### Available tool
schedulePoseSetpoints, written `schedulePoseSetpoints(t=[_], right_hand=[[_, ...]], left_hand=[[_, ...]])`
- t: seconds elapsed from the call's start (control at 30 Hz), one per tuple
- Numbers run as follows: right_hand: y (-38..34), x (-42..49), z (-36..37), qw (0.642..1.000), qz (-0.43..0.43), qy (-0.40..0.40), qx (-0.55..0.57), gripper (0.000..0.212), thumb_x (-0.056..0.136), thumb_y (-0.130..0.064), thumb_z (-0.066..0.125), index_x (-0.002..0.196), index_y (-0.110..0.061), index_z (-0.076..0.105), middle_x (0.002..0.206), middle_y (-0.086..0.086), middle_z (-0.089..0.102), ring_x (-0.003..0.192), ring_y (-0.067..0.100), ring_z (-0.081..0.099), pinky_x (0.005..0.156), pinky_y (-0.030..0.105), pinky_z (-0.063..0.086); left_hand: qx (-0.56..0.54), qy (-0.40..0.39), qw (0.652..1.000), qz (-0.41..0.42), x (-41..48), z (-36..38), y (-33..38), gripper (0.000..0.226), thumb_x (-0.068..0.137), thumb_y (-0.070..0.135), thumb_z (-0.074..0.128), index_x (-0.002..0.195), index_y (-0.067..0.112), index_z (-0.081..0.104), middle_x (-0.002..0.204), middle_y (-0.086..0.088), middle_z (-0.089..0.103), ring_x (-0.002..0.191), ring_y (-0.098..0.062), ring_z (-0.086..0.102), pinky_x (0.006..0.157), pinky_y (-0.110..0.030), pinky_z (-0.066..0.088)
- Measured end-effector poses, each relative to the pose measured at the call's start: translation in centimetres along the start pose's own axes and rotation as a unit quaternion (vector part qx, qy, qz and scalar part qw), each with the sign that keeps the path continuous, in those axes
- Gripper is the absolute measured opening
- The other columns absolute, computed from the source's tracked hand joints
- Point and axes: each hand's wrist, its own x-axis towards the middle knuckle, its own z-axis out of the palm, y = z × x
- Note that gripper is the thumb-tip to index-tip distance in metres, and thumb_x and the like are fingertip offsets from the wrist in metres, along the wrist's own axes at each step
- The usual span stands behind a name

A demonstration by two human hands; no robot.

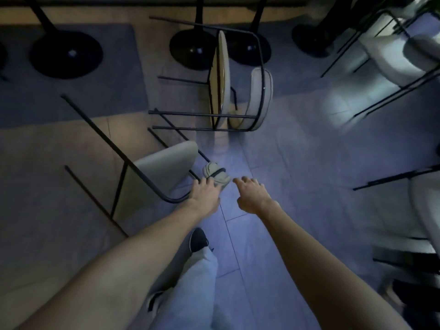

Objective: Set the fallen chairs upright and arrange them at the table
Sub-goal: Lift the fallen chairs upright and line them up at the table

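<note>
Two chairs with pale cushions and thin black metal frames lie fallen on the tiled floor. The nearer chair lies on its side at centre left, legs pointing left. My left hand rests on its black frame beside the padded backrest end, fingers curled over the tube. My right hand hovers just right of that backrest, fingers apart and holding nothing. The farther chair lies on its side beyond, near the table pedestals.
Black round table bases stand along the top. More chairs stand at the upper right and right edge. My shoe and trouser leg are below the hands. Another person's dark shoe is at the top right.
</note>
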Motion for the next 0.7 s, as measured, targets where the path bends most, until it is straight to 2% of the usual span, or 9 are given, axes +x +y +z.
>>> schedulePoseSetpoints(t=[0.2, 0.47, 0.6, 0.7], right_hand=[[5.0, 5.8, 1.3, 0.998, -0.049, -0.022, -0.039, 0.063, 0.087, -0.013, 0.055, 0.145, -0.014, 0.031, 0.136, 0.013, 0.046, 0.123, 0.037, 0.045, 0.1, 0.048, 0.042], [8.6, 14.7, 6.8, 0.989, -0.126, -0.037, -0.067, 0.079, 0.087, -0.024, 0.064, 0.151, -0.016, 0.018, 0.145, 0.011, 0.035, 0.125, 0.035, 0.044, 0.097, 0.048, 0.045], [9.3, 20.1, 11.2, 0.981, -0.168, -0.022, -0.09, 0.097, 0.088, -0.027, 0.067, 0.157, -0.019, -0.001, 0.163, 0.009, 0.009, 0.135, 0.036, 0.034, 0.101, 0.051, 0.043], [9.6, 23.7, 14.2, 0.978, -0.179, -0.01, -0.11, 0.102, 0.088, -0.032, 0.068, 0.157, -0.02, -0.005, 0.163, 0.01, 0.003, 0.14, 0.036, 0.027, 0.102, 0.051, 0.043]], left_hand=[[-0.017, -0.036, 0.996, -0.084, 5.9, 1.9, 1.8, 0.039, 0.087, 0.032, 0.059, 0.123, 0.02, 0.053, 0.124, -0.011, 0.052, 0.112, -0.03, 0.047, 0.088, -0.041, 0.036], [-0.025, -0.05, 0.982, -0.178, 13.0, 7.3, 4.3, 0.055, 0.084, 0.018, 0.065, 0.134, 0.02, 0.044, 0.138, -0.011, 0.042, 0.128, -0.032, 0.039, 0.098, -0.043, 0.035], [-0.014, -0.004, 0.971, -0.239, 17.5, 11.8, 5.6, 0.063, 0.085, 0.024, 0.067, 0.141, 0.025, 0.039, 0.143, -0.01, 0.039, 0.135, -0.032, 0.034, 0.1, -0.045, 0.035], [0.019, 0.05, 0.967, -0.249, 19.8, 14.9, 6.2, 0.055, 0.085, 0.032, 0.068, 0.136, 0.025, 0.049, 0.135, -0.005, 0.052, 0.125, -0.027, 0.048, 0.096, -0.044, 0.042]])
